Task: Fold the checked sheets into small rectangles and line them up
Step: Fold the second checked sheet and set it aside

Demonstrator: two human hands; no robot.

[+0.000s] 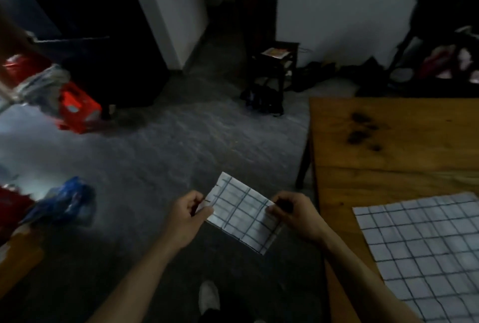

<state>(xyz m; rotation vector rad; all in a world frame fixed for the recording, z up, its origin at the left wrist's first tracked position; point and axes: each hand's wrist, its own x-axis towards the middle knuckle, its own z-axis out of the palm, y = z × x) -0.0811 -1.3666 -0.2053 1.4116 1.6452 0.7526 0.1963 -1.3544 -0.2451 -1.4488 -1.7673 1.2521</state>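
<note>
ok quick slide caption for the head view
Both hands, left and right, pinch a folded checked sheet above the floor; an unfolded sheet lies on the table.

A single head-worn view looks forward and steeply down from standing height. The wooden bench (388,141) fills the right side, cut off by the right and bottom edges; left of the bench lies grey floor (181,141), close below, with a wall (337,11) beyond the bench.

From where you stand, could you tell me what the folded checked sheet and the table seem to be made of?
Folded checked sheet: probably thin paper, matte; it holds crisp straight edges between the left hand and right hand, though cloth is possible. Table: wood, smooth brown finish with visible grain and dark stains.
</note>
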